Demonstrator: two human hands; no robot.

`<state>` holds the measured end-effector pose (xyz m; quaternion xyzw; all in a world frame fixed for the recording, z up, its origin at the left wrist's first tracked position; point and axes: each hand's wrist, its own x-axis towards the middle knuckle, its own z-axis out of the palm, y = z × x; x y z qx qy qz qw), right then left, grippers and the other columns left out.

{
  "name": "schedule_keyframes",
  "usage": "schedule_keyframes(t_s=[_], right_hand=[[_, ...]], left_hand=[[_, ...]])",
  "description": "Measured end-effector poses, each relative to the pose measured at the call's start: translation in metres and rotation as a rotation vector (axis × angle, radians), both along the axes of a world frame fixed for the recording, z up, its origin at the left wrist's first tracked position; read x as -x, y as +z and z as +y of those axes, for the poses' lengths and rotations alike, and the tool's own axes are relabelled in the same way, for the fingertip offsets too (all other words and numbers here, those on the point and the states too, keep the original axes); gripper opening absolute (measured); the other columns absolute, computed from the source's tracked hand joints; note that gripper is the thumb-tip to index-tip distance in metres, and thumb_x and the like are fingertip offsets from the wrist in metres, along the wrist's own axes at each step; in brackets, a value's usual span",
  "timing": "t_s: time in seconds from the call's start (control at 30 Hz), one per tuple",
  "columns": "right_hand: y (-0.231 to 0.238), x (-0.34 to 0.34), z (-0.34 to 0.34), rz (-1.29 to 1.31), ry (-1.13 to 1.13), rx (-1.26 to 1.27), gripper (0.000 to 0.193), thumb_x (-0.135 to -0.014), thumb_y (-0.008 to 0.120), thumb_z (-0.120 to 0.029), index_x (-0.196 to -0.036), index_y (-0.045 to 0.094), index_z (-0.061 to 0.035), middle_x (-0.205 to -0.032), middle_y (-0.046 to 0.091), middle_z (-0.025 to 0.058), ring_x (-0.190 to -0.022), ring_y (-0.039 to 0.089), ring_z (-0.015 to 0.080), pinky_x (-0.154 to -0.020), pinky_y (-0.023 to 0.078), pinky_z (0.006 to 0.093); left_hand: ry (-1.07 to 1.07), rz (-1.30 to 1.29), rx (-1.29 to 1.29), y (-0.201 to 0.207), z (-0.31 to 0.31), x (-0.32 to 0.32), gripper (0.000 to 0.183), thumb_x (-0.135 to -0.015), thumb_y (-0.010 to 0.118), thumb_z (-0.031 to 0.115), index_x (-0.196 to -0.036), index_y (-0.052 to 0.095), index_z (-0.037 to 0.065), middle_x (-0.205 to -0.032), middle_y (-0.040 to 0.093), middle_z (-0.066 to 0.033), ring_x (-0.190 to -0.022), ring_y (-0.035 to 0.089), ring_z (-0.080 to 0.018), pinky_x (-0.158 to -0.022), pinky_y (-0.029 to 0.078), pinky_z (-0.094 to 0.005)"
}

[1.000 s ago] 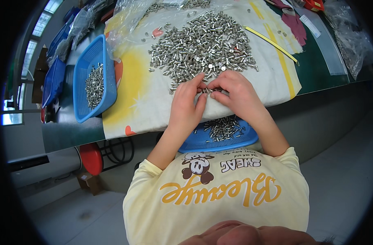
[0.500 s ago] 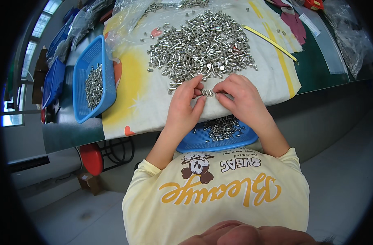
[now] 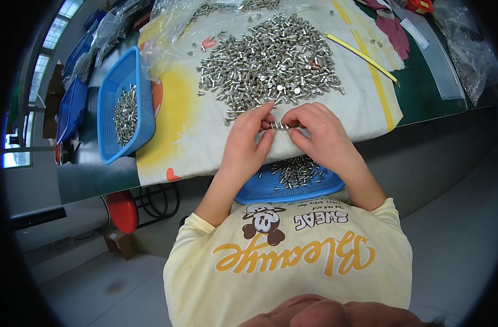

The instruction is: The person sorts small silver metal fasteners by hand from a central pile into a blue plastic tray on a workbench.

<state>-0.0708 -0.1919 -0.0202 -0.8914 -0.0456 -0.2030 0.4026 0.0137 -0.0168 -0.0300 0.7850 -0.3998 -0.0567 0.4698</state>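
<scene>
A short row of small silver metal rivets (image 3: 279,126) bridges my two hands just in front of a big heap of the same rivets (image 3: 268,60). My left hand (image 3: 250,131) pinches the row's left end between thumb and fingers. At its right end, my right hand (image 3: 316,126) closes thumb and forefinger on it. The fingertips hide part of the row, so I cannot tell how far it reaches into each hand. Below the table edge, close to my body, a blue plastic basket (image 3: 249,192) holds more rivets.
Another blue basket (image 3: 146,122) with rivets stands on the left of the table. A printed white cloth (image 3: 205,144) lies under the heap. To the right are a yellow strip (image 3: 363,57) and a dark pink cloth (image 3: 392,35). A red stool (image 3: 122,212) stands at lower left.
My right hand has shifted very slightly to the left and the row of rivets sits a touch lower. The heap and baskets look the same.
</scene>
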Motion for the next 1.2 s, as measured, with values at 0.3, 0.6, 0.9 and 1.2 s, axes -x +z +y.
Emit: schedule_keyframes(t_s=[0.3,0.6,0.9,1.2], right_hand=[[0.002,0.005,0.003,0.023,-0.006,0.003,0.027,-0.076,0.068,-0.001,-0.102,0.062,-0.0052,-0.089,0.063,0.0072,-0.087,0.060,0.0260,-0.079,0.048,0.0374],[0.000,0.003,0.011,0.005,0.042,-0.008,0.031,-0.076,0.065,-0.002,-0.106,0.058,-0.0068,-0.091,0.061,0.0084,-0.088,0.058,0.0290,-0.082,0.047,0.0404],[0.000,0.001,0.018,0.005,0.057,0.015,0.031,-0.077,0.067,-0.003,-0.107,0.060,-0.0073,-0.091,0.062,0.0068,-0.089,0.058,0.0275,-0.081,0.047,0.0393],[0.002,0.003,0.010,0.010,0.043,0.002,0.031,-0.076,0.068,-0.004,-0.105,0.058,-0.0072,-0.092,0.062,0.0076,-0.089,0.058,0.0289,-0.081,0.048,0.0405]], left_hand=[[0.046,-0.005,0.037,0.003,0.005,0.008,0.059,-0.080,0.064,-0.006,-0.136,0.047,0.003,-0.104,0.058,-0.0115,-0.090,0.058,-0.0239,-0.080,0.051,-0.0335],[0.104,-0.104,-0.046,0.001,0.018,0.004,0.058,-0.080,0.059,-0.007,-0.136,0.048,0.004,-0.097,0.060,-0.0103,-0.089,0.057,-0.0266,-0.080,0.049,-0.0369],[0.090,-0.144,-0.023,-0.001,0.021,0.000,0.060,-0.078,0.058,-0.008,-0.136,0.048,0.004,-0.096,0.060,-0.0104,-0.090,0.057,-0.0269,-0.081,0.049,-0.0371],[0.054,-0.146,-0.027,0.001,0.014,0.006,0.058,-0.079,0.058,-0.007,-0.134,0.049,0.002,-0.092,0.058,-0.0104,-0.089,0.056,-0.0279,-0.081,0.048,-0.0379]])
